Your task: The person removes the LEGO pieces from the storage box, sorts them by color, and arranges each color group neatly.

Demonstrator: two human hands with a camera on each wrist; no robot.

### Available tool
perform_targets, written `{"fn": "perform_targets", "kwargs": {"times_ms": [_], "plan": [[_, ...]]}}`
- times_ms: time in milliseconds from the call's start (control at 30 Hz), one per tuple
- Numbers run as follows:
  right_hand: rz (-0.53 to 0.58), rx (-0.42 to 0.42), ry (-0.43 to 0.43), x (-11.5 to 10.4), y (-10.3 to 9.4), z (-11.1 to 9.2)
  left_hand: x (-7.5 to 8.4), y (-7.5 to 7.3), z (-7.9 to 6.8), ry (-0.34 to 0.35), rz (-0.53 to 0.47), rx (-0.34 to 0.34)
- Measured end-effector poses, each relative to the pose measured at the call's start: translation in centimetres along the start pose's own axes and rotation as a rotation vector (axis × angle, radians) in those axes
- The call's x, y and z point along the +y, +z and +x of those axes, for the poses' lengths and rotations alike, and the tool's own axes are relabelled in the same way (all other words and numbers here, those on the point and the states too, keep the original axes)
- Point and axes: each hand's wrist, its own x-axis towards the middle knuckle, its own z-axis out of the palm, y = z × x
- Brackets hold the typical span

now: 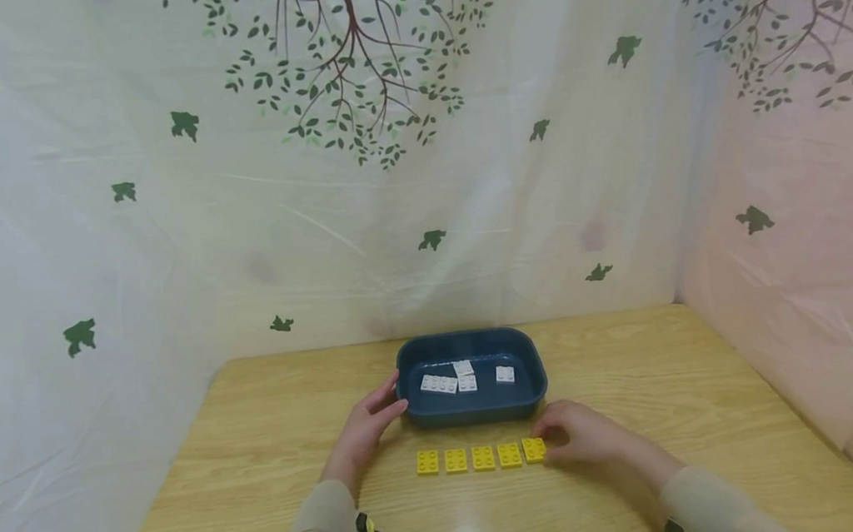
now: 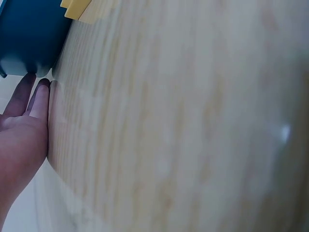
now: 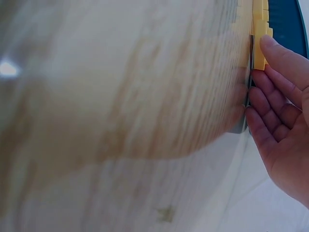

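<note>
My left hand rests at the left side of a dark blue tub, fingers extended along its wall and thumb near the front corner. In the left wrist view, straight fingertips reach the tub's side. With thumb and fingers, my right hand pinches a yellow toy brick at the right end of a row. That brick sits slightly askew from its neighbours. Several other yellow bricks lie spaced out in front of the tub, studs up.
Inside the tub lie several white bricks, one longer than the others, and a separate white brick on the right. All stands on a wooden table. Behind it hangs a pale curtain printed with branches and birds.
</note>
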Motion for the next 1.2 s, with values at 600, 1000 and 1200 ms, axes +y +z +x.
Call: {"fn": "perform_targets", "kwargs": {"times_ms": [600,1000,1200], "plan": [[0.165,0.016,0.055,-1.3,-3.5,1.5,-0.2,-0.3,0.5,-0.002,0.002,-0.012],[0.164,0.075,0.09,-1.9,-4.4,6.0,-0.2,-0.5,0.5,0.005,0.019,-0.02],[0.163,0.086,0.119,-1.8,-3.8,8.4,-0.1,-0.4,0.5,0.003,0.027,-0.017]]}}
